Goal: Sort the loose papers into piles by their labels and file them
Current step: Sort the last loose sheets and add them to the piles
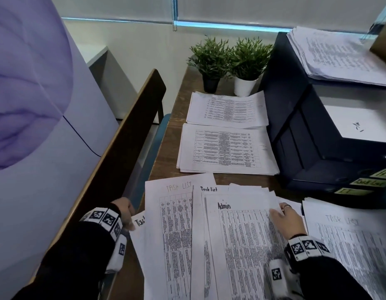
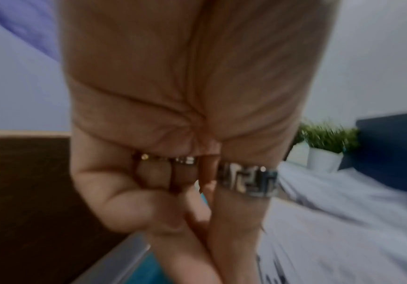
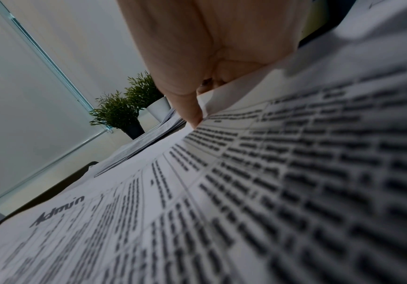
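left hand (image 2: 185,134) fills centre, fingers curled, rings on them, blurred | papers (image 2: 338,226) spread right of it, smeared | potted plant (image 2: 326,148) in white pot far right | dark box (image 2: 392,149) beside plant | brown panel (image 2: 22,201) left

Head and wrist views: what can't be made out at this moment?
- Left hand: whether it grips a sheet; head view hides the fingers, left wrist view is blurred.
- Two far piles: labels too faint in the head view.
- Right hand: fingertips hidden behind the Admin sheet edge in the right wrist view.
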The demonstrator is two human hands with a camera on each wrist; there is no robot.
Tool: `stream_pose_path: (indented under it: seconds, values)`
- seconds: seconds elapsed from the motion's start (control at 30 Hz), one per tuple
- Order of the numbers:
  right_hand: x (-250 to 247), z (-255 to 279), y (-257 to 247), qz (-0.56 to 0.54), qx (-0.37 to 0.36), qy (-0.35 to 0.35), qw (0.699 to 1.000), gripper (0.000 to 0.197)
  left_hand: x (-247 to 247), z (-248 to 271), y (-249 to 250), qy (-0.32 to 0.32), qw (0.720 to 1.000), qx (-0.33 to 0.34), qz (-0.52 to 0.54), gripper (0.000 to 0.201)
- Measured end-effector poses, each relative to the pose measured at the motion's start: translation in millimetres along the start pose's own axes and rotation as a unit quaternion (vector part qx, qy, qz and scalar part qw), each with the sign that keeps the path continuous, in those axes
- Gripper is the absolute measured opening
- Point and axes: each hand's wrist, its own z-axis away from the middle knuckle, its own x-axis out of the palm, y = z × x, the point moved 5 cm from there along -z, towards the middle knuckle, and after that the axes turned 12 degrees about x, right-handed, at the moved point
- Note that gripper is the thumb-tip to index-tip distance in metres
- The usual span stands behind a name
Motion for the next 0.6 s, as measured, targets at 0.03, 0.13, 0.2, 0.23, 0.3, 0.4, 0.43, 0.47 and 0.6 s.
stream_pose_path:
  seconds: [0.03,0.13,0.2,0.23,0.3,0.4,0.43,0.47,0.6]
  values:
    - [-0.1,-0.5,0.8,0.001,0.000,0.001,1.000,0.048,-3.0,0.4,0.1,0.009,1.000,0.011,0.025,0.026]
    - [0.6,-0.7,2.3,0.010,-0.001,0.007,1.000,0.046,-17.3,4.2,0.6,0.071,0.991,0.039,0.108,0.010]
    - [0.4,1.2,1.6,0.015,0.000,0.009,1.000,0.046,-29.0,1.3,-3.9,0.174,0.965,0.069,0.183,0.008]
    - [0.2,1.7,1.4,0.015,0.000,0.008,1.000,0.047,-32.7,0.9,-6.2,0.232,0.945,0.082,0.213,0.008]
    - [-0.2,3.2,0.9,0.013,0.000,0.008,1.000,0.049,-31.4,4.8,-12.2,0.308,0.903,0.078,0.289,0.017]
    - [-0.1,3.8,1.4,0.008,-0.003,0.006,1.000,0.050,-6.7,9.7,-7.0,0.241,0.881,0.077,0.400,0.031]
    - [0.3,3.9,1.5,0.005,-0.003,0.004,1.000,0.050,-1.2,12.1,-3.4,0.223,0.885,0.087,0.398,0.029]
    - [0.4,4.3,1.6,0.003,-0.002,0.002,1.000,0.050,-0.3,15.8,0.6,0.226,0.884,0.102,0.396,0.024]
    - [-1.9,5.5,2.0,-0.012,-0.001,-0.004,1.000,0.049,-9.8,21.9,12.6,0.227,0.834,0.193,0.465,0.012]
